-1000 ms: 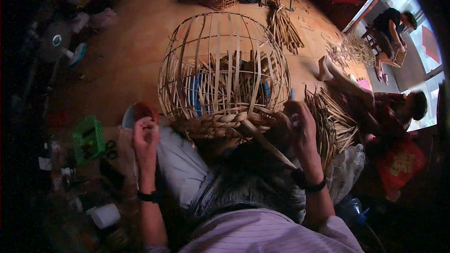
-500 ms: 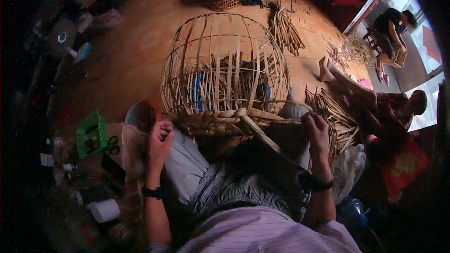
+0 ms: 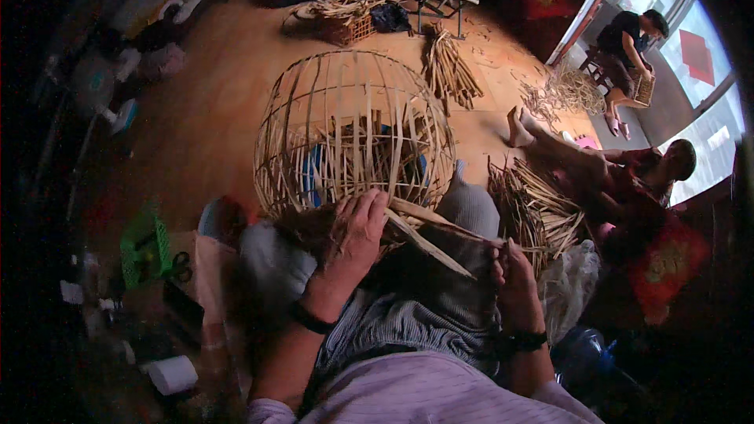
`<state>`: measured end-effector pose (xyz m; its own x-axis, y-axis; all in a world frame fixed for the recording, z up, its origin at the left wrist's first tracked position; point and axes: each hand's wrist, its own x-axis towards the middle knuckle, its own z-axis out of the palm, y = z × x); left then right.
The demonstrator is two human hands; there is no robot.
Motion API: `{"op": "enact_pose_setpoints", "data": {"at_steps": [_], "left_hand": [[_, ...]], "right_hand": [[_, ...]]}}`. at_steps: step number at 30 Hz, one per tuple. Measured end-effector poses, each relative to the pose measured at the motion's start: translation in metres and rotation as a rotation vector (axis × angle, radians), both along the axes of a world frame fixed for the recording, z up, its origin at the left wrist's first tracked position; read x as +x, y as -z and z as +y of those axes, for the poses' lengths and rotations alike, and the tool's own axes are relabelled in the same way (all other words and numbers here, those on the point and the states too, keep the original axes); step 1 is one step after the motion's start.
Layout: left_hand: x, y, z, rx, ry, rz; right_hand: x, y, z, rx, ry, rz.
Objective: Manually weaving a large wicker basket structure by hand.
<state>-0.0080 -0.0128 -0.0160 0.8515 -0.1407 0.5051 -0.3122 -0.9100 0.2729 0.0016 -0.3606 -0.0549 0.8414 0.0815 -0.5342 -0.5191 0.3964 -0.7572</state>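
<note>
1. While the left hand (image 3: 359,225) rests on the wicker basket (image 3: 368,129) at its six o'clock, grip unclear, the right hand (image 3: 517,275) pinches a fibre strip (image 3: 449,225) at about four o'clock.
2. The basket sits ahead, toward twelve o'clock.
3. Edge-braiding seems underway; the next move likely calls for steady tension.

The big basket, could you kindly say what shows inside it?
Strips and blue patches show through the basket's ribs, whether inside or behind is unclear; the left hand covers part of the rim.
</note>
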Motion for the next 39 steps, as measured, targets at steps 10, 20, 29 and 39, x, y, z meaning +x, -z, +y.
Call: {"op": "enact_pose_setpoints", "data": {"at_steps": [10,20,29,39], "left_hand": [[0.032,0.003,-0.026,0.025,-0.203,0.315],[0.033,0.020,-0.034,0.033,-0.265,0.201],[0.035,0.030,-0.025,-0.132,-0.270,0.073],[0.036,0.026,0.026,-0.665,-0.306,0.154]], "right_hand": [[0.036,-0.034,0.006,-0.256,-0.285,-0.455],[0.134,0.030,0.103,-0.856,-0.417,-0.925],[0.117,0.026,0.150,-0.947,-0.274,-0.879],[0.129,-0.051,0.192,-0.844,-0.415,-0.906]]}}
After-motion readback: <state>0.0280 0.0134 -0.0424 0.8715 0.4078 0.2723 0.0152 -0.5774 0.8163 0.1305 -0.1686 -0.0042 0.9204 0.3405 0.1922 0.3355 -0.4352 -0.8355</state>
